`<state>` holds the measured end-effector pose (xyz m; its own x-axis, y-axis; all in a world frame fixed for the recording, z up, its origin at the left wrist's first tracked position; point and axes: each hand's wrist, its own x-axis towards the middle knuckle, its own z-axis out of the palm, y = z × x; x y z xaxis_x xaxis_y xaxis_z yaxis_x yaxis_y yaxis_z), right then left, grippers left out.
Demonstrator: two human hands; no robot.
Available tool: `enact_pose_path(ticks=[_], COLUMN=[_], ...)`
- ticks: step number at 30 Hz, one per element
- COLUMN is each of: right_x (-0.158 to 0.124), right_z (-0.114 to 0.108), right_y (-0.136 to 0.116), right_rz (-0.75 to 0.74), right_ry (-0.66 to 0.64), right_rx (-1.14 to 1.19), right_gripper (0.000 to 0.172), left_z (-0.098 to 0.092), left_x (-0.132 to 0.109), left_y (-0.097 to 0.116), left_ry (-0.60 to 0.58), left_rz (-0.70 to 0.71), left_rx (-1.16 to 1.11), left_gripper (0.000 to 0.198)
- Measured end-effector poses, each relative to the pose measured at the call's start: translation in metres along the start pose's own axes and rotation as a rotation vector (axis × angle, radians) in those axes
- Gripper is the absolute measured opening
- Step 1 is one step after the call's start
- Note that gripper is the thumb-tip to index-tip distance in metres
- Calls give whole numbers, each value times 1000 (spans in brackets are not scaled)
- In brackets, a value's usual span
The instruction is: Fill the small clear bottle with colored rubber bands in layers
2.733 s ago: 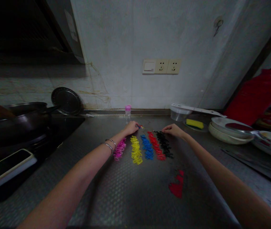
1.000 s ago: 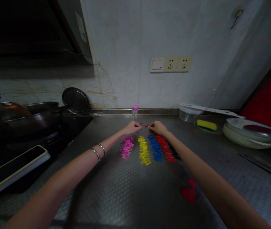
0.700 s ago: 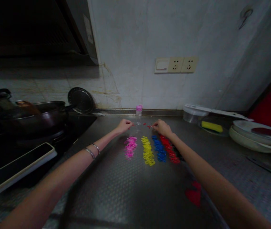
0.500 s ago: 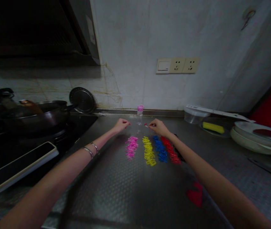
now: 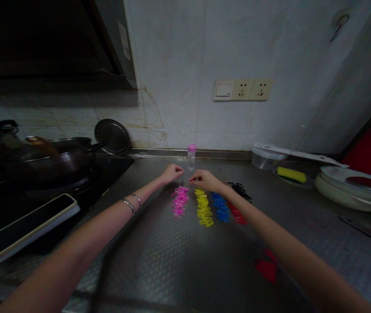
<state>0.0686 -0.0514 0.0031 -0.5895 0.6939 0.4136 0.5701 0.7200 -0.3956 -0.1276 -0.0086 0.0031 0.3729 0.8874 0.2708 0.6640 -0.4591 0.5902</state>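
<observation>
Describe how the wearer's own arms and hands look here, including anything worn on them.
The left arm and right arm show no sleeves in view. The left hand and right hand are ungloved. Two silvery bracelets circle the left wrist, the one nearer the elbow looking broader; none shows on the right.

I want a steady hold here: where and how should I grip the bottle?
Probably by the clear side of the bottle, below its pink cap, from the front: it stands upright and slim, with the wall close behind.
</observation>
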Motion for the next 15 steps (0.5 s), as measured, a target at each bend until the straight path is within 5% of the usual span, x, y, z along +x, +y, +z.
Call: enact_pose_path(ticks=[7, 15], right_x=[-27, -22], right_z=[-43, -31], right_y=[60, 88], right_rz=[304, 383], right_ry=[98, 22], right_rx=[-165, -206], right_gripper=[20, 27], left_z=[34, 57], left_x=[30, 45], left_y=[28, 42], left_ry=[-116, -95], left_rz=[167, 175], left_rx=[267, 269], left_gripper=[28, 28])
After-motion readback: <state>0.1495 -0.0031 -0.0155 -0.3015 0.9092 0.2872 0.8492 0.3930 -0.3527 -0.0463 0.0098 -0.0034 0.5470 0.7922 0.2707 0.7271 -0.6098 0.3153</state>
